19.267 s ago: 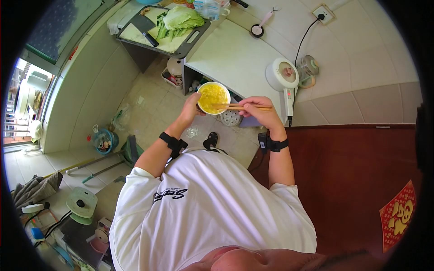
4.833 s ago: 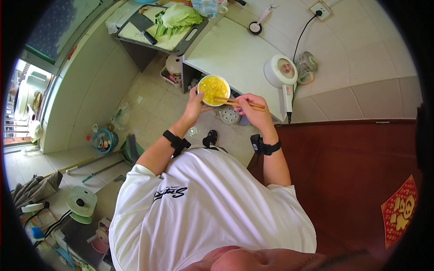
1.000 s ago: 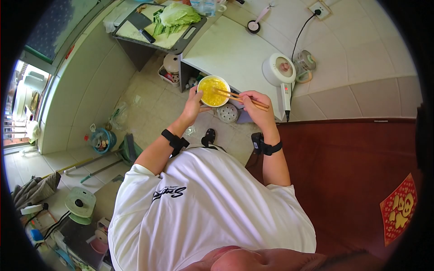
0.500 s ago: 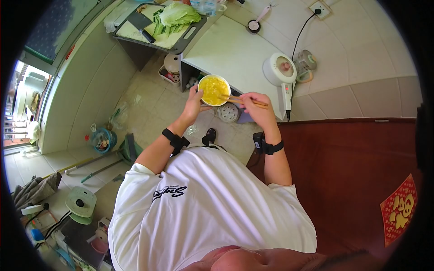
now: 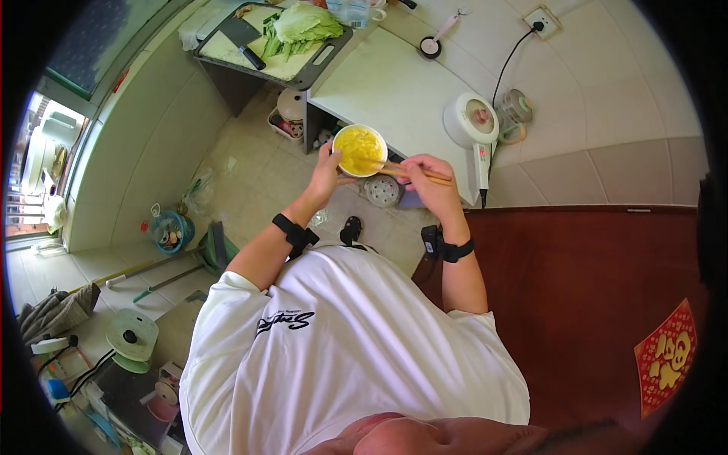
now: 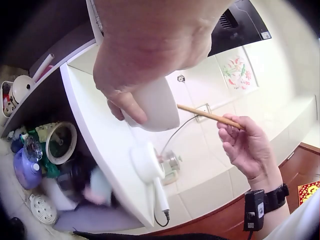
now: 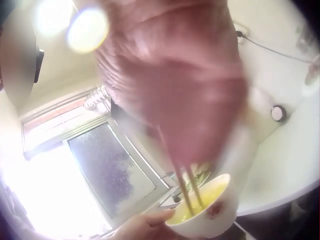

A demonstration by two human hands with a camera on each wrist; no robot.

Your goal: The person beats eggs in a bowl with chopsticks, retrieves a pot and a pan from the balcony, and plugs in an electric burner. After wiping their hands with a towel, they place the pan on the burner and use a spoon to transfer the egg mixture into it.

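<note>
Bowl and chopsticks held in the air in front of your body. Your left hand (image 5: 324, 179) gripped the white bowl (image 6: 159, 107) from the outside, its fingers curled round the wall; the bowl was off the counter (image 5: 379, 76), just beyond its front edge in the head view. Your right hand (image 5: 434, 189) gripped a pair of chopsticks (image 6: 207, 115), the fingers closed about the shafts. In the right wrist view the tips stood inside the bowl, in the yellow mixture (image 5: 355, 145), which resembled beaten egg. The step in hand was judged to be stirring or beating this mixture, an inference supported by the blur over your right hand in that view. Whether the mixture was fully blended could not be told, nor whether the bowl stood quite level. The next move most likely called for a firm left grip and a loose right wrist, sweeping the tips low through the mixture; too brisk a stroke could have slopped it over the rim.
</note>
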